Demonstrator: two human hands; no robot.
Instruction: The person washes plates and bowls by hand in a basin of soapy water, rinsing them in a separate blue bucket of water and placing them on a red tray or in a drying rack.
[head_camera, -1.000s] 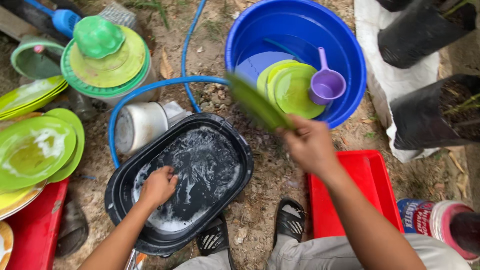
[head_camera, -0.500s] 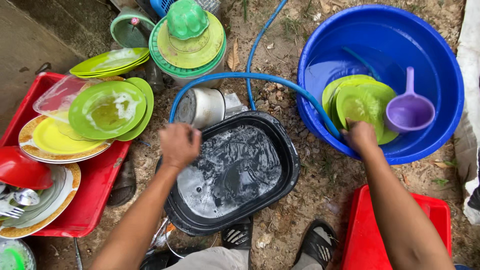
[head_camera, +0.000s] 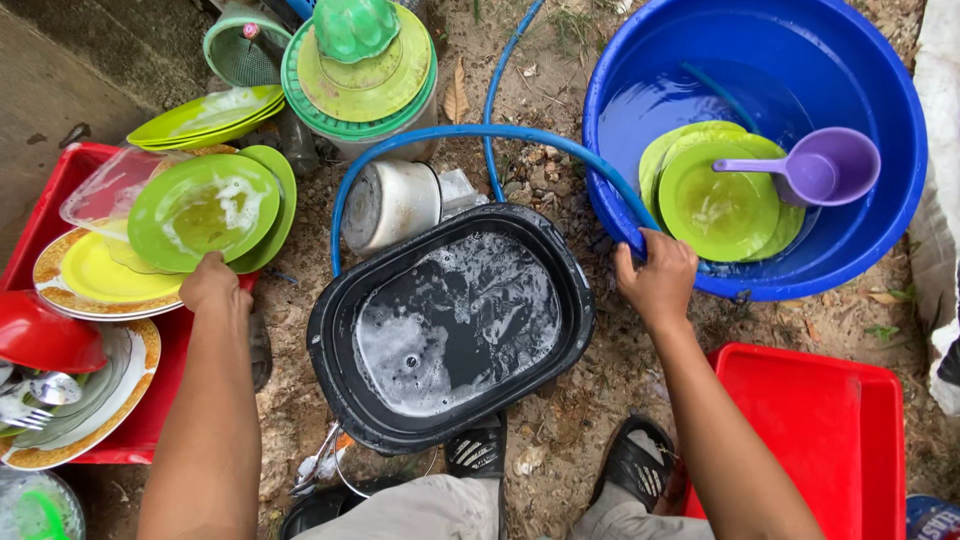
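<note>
Green plates (head_camera: 718, 205), purple scoop (head_camera: 825, 168) in blue tub (head_camera: 890, 230); black basin (head_camera: 345, 340), white suds; red tray (head_camera: 860, 440).

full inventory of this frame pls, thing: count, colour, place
basin: 1, blue, upper right, holds water
rinsed plates: about 3, green, in the basin
scoop: 1, purple, over the rinsed plates
hose: 1, blue, loops into the basin
tub: 1, black, centre, soapy water
metal pot: 1, silver, on its side behind the tub
soapy plate: 1, green, top of stack at left
left crate: 1, red, under dirty plates
right crate: 1, red, lower right
sandals: 2, black, bottom
left hand: at the soapy plate's edge
right hand: on the basin's rim by the hose
</note>
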